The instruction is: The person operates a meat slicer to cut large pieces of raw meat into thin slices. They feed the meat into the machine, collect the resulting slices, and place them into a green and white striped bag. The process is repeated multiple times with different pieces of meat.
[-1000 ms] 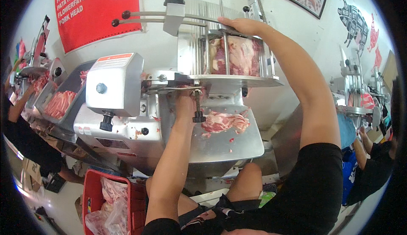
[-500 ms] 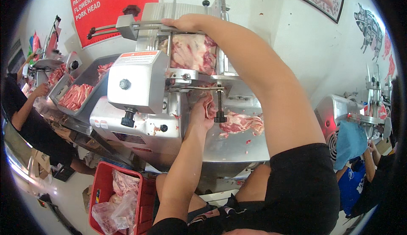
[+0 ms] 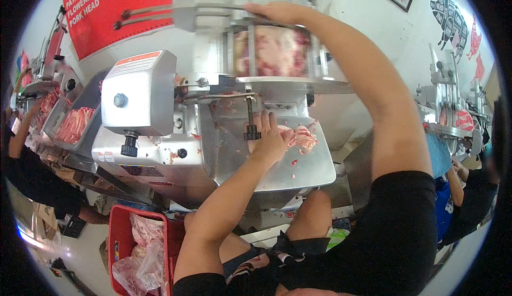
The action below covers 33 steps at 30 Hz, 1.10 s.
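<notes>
**Booth:** What have you got at the slicer?

**Operator:** I'm looking down at a steel meat slicer [image 3: 160, 130]. My left hand [image 3: 268, 138] is flat on the receiving tray [image 3: 298, 173], fingers spread and pointing up the slope, palm down. It rests right against the pile of sliced meat [image 3: 300, 137], pink and white slices lying on the upper part of that tray, just to the right of my fingers. A black knurled knob [image 3: 252, 133] on a thin rod hangs just beside my index finger.

**Booth:** And the other one?

**Operator:** My right hand [image 3: 281, 12] is up high, laid over the top of the carriage [image 3: 266, 50]. I can see the back of it curled over the top bar; whether the fingers are fully closed round it I cannot tell from here. Below it, the block of meat [image 3: 274, 50] stands in the carriage, behind the upright rods, pink with white fat.

**Booth:** Anything around you?

**Operator:** A red crate [image 3: 140, 245] sits on the floor at my lower left, with clear bags of meat in it. At far left another person's arm [image 3: 18, 136] reaches toward a second slicer, with a tray of meat strips [image 3: 74, 125] near it. A red sign [image 3: 120, 5] hangs on the wall above. On the right, a person in blue [image 3: 445, 200] stands by a further machine.
</notes>
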{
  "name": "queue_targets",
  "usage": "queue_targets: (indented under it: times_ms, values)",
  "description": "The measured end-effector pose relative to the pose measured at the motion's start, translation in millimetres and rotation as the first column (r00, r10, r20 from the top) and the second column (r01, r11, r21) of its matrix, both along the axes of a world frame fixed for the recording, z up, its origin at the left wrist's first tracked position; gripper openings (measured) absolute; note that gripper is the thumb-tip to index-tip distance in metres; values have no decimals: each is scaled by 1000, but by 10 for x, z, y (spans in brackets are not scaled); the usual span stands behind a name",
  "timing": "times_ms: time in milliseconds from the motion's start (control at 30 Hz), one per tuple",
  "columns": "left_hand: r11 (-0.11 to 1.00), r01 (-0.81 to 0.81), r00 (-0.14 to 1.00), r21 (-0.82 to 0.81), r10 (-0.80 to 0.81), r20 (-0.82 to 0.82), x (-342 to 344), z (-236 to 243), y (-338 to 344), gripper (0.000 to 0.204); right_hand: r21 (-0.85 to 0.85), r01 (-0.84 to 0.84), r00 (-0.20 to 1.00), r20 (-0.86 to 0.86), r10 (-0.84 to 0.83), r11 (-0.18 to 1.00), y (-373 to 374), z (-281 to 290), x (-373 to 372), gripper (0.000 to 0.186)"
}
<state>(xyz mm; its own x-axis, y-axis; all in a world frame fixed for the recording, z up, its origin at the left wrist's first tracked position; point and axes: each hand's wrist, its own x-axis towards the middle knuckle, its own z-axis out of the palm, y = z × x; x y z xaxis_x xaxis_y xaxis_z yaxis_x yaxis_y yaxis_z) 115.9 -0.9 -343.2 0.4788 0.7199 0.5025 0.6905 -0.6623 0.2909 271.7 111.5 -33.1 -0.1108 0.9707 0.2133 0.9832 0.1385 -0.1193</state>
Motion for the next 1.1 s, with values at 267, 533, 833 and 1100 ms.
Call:
queue_targets:
  times_ms: [267,533,833,1100]
  values:
    - [475,851,121,-225,238,964,-143,45,1076,49,96,43,998,-52,-38,994,-593,22,466,102]
    - [-58,997,-11,49,526,850,-466,281,1020,46,109,-41,999,-19,44,993,205,-41,-567,115]
    - [205,927,114,-313,641,759,-618,75,726,5,159,-265,957,-80,280,951,802,-103,-1326,114]
    - [370,735,675,-568,-326,662,-108,397,289,40,119,-129,989,-53,136,984,666,-67,-1168,114]
